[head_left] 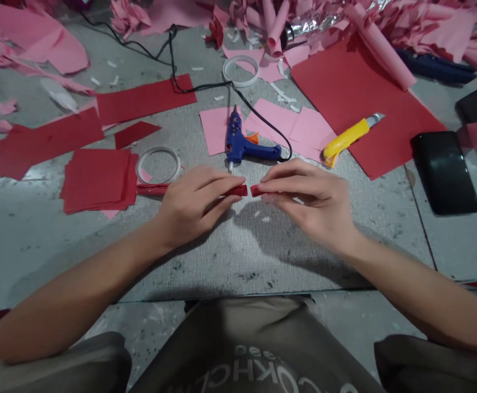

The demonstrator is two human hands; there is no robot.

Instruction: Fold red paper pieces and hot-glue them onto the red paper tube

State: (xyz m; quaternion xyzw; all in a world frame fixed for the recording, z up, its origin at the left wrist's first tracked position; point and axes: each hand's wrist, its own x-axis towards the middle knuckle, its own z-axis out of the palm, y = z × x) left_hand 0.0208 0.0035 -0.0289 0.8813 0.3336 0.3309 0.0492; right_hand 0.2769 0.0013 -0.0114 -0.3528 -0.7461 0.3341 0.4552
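Observation:
My left hand (195,204) is closed, pinching a folded piece of red paper (242,190) whose end sticks out past the fingertips. A slim red strip (152,189) shows on the other side of this hand; I cannot tell whether it is the same piece. Close to its right, my right hand (312,199) pinches a small folded red paper piece (255,190), mostly hidden by the fingers. A narrow gap parts the two red ends. Just beyond both hands lies a blue glue gun (235,136) with an orange trigger.
Stacked red paper squares (95,180) and a tape roll (157,165) lie left. A yellow utility knife (347,141), blade out, rests partly on a large red sheet (369,93). A black phone (445,172) is at right. The black cord (263,112) crosses the table; pink scraps fill the back.

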